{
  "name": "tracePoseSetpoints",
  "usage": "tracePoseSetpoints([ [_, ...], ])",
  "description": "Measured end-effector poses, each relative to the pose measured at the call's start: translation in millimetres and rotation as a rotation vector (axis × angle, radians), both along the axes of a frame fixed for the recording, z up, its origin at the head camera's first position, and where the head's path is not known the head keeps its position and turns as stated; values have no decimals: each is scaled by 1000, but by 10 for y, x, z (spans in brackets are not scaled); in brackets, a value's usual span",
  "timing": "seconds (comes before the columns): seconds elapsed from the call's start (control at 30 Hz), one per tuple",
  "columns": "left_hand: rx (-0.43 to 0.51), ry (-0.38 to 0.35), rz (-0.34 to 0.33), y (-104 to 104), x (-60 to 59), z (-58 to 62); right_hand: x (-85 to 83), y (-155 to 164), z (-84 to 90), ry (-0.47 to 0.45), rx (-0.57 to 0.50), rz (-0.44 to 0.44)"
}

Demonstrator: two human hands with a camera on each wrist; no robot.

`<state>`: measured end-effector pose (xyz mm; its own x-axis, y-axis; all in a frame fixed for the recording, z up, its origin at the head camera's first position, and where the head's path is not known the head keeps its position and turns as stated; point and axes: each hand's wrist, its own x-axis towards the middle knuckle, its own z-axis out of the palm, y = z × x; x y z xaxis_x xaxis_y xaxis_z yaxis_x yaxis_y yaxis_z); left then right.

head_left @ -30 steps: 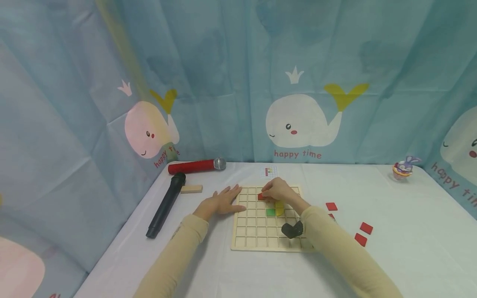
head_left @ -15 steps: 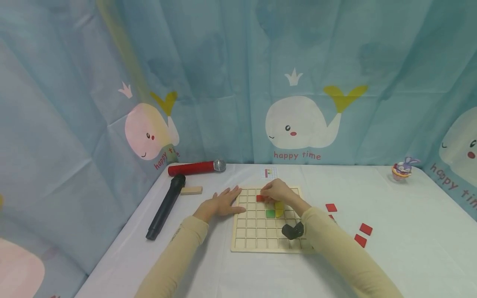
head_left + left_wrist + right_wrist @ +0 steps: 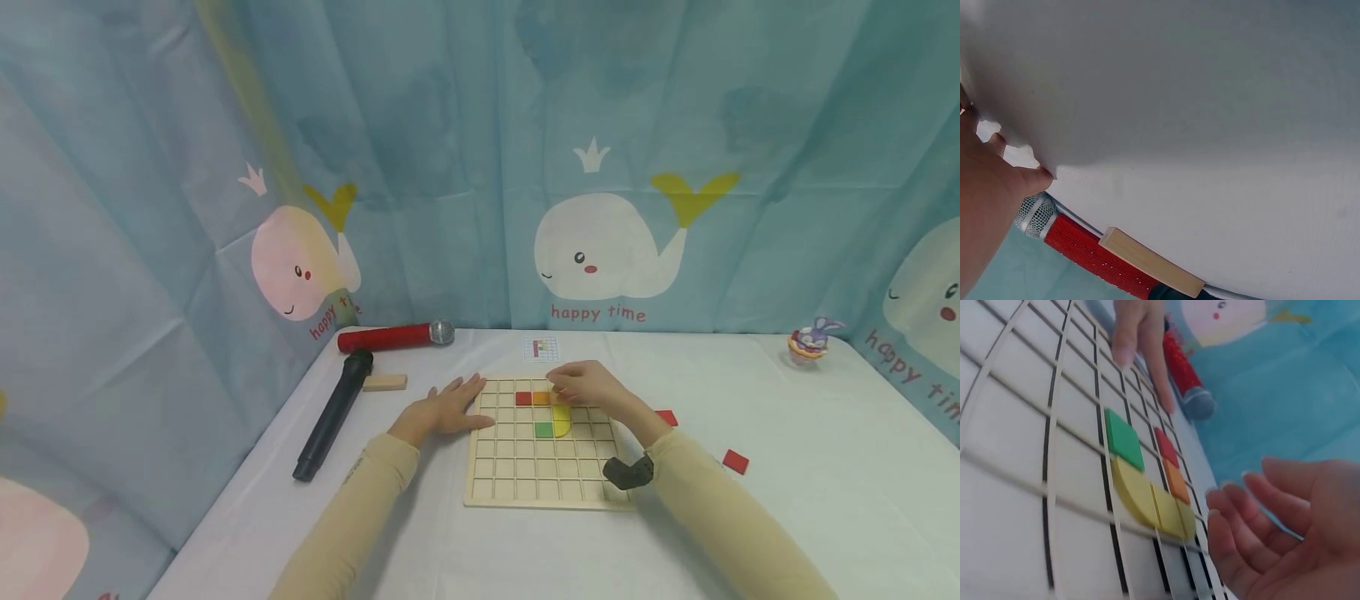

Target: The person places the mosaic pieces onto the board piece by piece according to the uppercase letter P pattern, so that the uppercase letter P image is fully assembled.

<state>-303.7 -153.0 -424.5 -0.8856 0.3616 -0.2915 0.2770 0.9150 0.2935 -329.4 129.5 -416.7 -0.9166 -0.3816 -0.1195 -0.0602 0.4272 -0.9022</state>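
**Four pieces seated in the grid board, both hands empty**

I see the wooden grid board lying flat on the white table. In its upper rows sit a red tile and an orange tile side by side, with a green tile below them and a yellow half-round piece touching the green one's right edge. The other cells I can see hold nothing.

My left hand lies flat, fingers straight, with the fingertips over the board's left edge. My right hand hovers just right of the orange tile, fingers loosely curled and holding nothing; the right wrist view shows its palm bare.

Loose red squares lie on the table to the right; one is partly hidden behind my right forearm. A red microphone, a black microphone and a wooden block lie left of the board. The small pattern card beyond the board is too small to read.
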Motion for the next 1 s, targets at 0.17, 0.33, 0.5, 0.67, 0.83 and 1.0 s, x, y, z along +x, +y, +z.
tracePoseSetpoints([
  [0.17, -14, -14, 23, 0, -4, 14, 71, 216, 14, 35, -53, 26],
  [0.33, -16, -6, 21, -5, -15, 24, 140, 384, 48, 59, -35, 10],
  [0.5, -11, -10, 16, 2, -11, 32, 150, 547, 37, 64, -29, -13],
  [0.67, -14, -5, 18, 2, -15, 21, 151, 717, 21, 70, -17, -50],
  [0.83, -19, -5, 17, 5, -14, 13, 152, 861, -25, 65, -7, -78],
  [1.0, -27, -8, 15, 13, -15, 4, 152, 975, -63, 52, -9, -91],
])
